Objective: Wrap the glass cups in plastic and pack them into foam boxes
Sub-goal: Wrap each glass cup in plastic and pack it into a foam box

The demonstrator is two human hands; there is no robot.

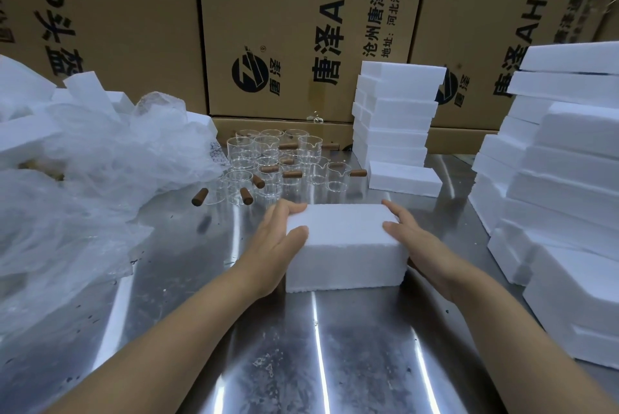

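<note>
A closed white foam box [341, 243] lies on the steel table [351, 346] in front of me. My left hand [273, 246] holds its left end, thumb on the top face and fingers over the far corner. My right hand [412, 239] holds the right end the same way. Behind the box stand several clear glass cups [268, 162] with brown wooden handles. A heap of clear plastic bags [100, 172] spreads over the table's left side.
A stack of foam boxes [395, 122] stands behind and to the right, with one more box [405, 177] at its foot. Taller piles of foam pieces [562, 172] fill the right edge. Large cardboard cartons [284, 28] wall off the back. More foam pieces [30, 132] lie far left.
</note>
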